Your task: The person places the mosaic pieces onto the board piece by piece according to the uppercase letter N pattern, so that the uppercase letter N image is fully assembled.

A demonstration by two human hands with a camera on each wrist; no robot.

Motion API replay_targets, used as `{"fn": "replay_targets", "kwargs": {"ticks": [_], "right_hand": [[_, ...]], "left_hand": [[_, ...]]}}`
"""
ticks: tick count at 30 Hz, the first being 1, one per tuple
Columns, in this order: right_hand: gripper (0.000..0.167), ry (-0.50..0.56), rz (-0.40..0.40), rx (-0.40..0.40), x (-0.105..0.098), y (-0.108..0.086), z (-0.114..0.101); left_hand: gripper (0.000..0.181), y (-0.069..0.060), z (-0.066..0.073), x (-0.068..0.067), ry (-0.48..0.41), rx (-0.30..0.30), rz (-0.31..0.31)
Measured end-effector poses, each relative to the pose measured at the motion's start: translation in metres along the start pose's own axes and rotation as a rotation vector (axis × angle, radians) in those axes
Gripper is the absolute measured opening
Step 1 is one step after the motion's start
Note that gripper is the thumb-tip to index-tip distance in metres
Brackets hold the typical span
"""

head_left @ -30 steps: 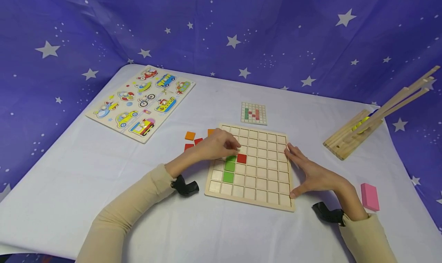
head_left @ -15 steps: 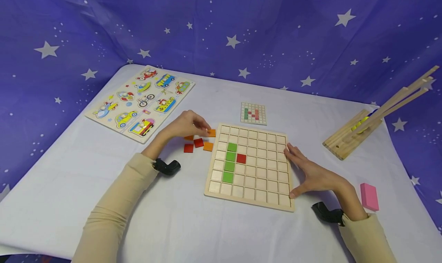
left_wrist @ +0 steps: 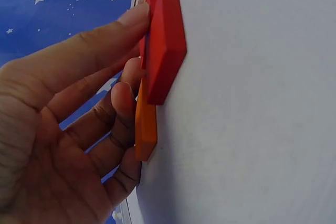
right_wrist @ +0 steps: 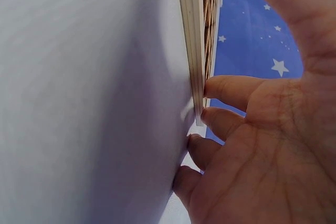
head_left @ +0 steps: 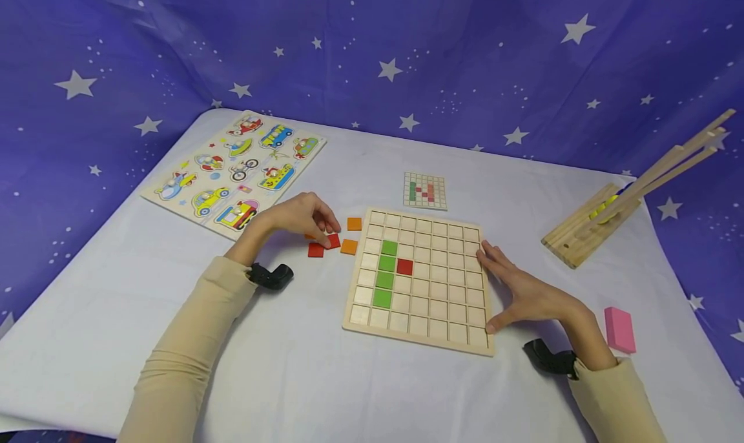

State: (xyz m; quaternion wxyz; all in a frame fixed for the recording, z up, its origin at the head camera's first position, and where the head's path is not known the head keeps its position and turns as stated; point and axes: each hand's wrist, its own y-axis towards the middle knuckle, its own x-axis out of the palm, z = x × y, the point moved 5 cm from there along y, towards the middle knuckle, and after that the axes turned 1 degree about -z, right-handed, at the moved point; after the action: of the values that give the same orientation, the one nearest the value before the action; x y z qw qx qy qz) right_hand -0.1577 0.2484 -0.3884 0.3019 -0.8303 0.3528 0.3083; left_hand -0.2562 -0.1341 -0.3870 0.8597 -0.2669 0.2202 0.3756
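Note:
In the head view my left hand is over the loose tiles left of the wooden grid board. Its thumb and forefinger pinch a red square tile at the edges; in the left wrist view the thumb lies against it, behind a nearer red tile. An orange tile sits under the other fingers. My right hand rests along the board's right edge, fingers spread and thumb near the lower corner. On the board, several green tiles form a column, with one red tile beside it.
Two orange tiles lie beside the board, one of them the upper orange tile. A small pattern card is behind the board. A vehicle peg puzzle lies back left; a wooden stand with sticks and a pink block are right.
My left hand has moved from the board to the loose tiles, touching an upper orange tile, then moving left and down to a red one. The right hand has stayed at the board's edge.

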Motion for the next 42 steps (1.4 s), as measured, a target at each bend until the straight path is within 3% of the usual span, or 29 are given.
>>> {"fn": "replay_targets", "kwargs": {"ticks": [14, 21, 27, 31, 42], "right_hand": [[0.131, 0.0, -0.002, 0.004, 0.0, 0.0, 0.0], [0.132, 0.002, -0.003, 0.007, 0.001, 0.0, 0.0], [0.132, 0.0, -0.001, 0.011, -0.001, 0.0, -0.001], [0.132, -0.003, 0.0, 0.012, -0.001, 0.0, -0.001], [0.132, 0.004, -0.001, 0.024, 0.0, 0.0, 0.0]], "left_hand": [[0.022, -0.001, 0.004, 0.002, 0.027, 0.06, -0.03], [0.026, 0.0, 0.002, -0.003, 0.033, 0.066, 0.057], [0.029, 0.0, 0.002, -0.01, 0.076, 0.039, 0.232], [0.026, -0.002, 0.004, -0.016, 0.064, 0.054, 0.324], [0.022, 0.0, 0.0, -0.014, 0.105, 0.039, 0.299]]}}
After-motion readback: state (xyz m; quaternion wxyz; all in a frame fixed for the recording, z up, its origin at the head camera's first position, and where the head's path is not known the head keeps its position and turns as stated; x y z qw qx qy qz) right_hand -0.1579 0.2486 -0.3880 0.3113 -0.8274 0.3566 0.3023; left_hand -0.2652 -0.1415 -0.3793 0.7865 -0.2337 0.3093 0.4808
